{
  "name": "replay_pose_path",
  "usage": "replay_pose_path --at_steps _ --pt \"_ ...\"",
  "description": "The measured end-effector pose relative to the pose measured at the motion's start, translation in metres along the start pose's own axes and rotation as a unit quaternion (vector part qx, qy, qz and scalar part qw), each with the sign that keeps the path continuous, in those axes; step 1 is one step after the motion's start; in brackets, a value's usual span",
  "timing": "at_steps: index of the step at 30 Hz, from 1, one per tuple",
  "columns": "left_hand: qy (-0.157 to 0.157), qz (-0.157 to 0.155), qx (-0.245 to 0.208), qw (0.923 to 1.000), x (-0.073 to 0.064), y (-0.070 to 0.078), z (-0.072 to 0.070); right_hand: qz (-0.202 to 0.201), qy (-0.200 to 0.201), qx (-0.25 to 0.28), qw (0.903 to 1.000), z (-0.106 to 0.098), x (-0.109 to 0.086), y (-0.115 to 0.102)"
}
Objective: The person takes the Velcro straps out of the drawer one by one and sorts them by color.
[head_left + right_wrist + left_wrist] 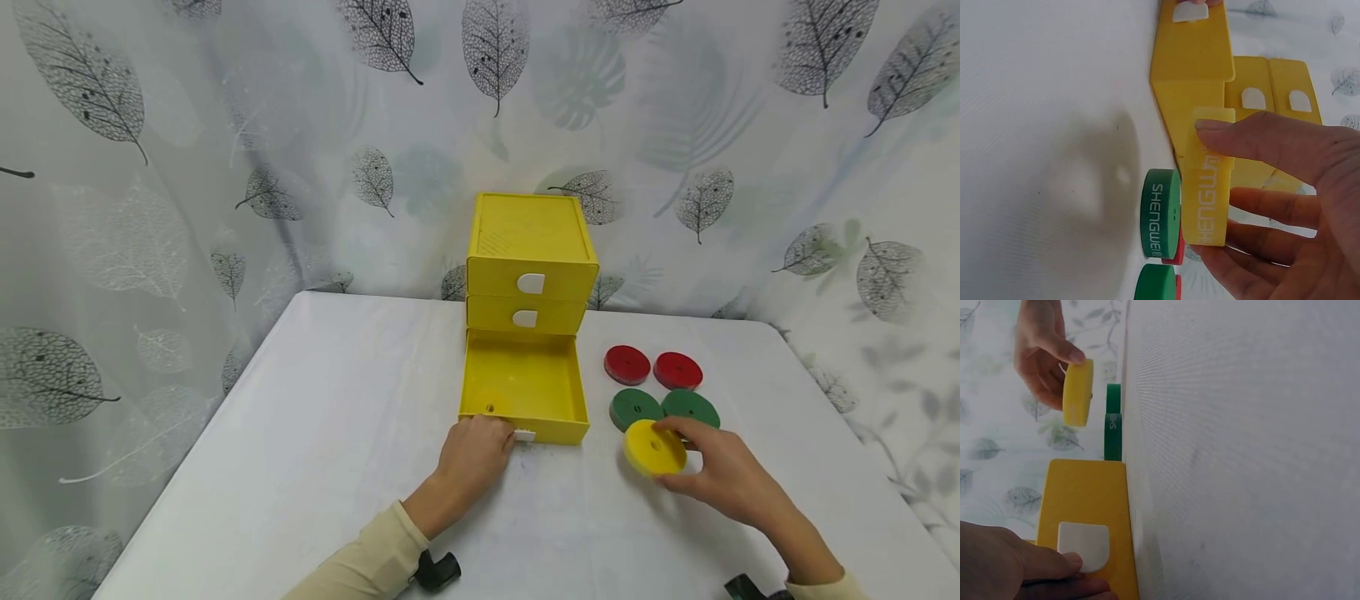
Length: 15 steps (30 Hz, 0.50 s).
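Observation:
My right hand [723,475] pinches a yellow disc [655,448], like a tape spool with a small centre hole, between thumb and fingers above the table. Pale lettering runs round the disc's rim in the right wrist view. My left hand [474,458] grips the front of the pulled-out bottom drawer [551,432], its thumb at the white tab [1085,545]. Inside that drawer, near its left front corner, a faint yellow round shape [492,402] with a hole blends with the floor. Two green discs [634,408] [1161,214] lie just beyond the held disc.
The yellow drawer unit [534,229] stands at the table's back, against leaf-patterned fabric [375,125]. Its upper two drawers [491,279] are pushed in. Two red discs [627,365] [678,370] lie right of the unit. White table surface [360,375] stretches to the left.

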<state>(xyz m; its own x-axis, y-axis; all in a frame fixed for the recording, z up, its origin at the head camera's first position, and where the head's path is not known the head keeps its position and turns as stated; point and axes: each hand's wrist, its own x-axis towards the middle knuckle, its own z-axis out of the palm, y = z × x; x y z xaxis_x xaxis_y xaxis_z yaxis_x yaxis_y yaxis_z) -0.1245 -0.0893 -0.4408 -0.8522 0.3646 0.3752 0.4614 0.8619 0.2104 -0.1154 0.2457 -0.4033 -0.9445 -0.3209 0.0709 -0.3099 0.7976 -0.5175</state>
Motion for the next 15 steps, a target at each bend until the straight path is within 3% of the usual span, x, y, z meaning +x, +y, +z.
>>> replay_pose_path --at_steps 15 --pt "-0.006 0.004 0.023 0.9997 0.0007 0.0012 0.0004 0.019 -0.034 -0.004 0.9992 0.009 -0.0016 0.0071"
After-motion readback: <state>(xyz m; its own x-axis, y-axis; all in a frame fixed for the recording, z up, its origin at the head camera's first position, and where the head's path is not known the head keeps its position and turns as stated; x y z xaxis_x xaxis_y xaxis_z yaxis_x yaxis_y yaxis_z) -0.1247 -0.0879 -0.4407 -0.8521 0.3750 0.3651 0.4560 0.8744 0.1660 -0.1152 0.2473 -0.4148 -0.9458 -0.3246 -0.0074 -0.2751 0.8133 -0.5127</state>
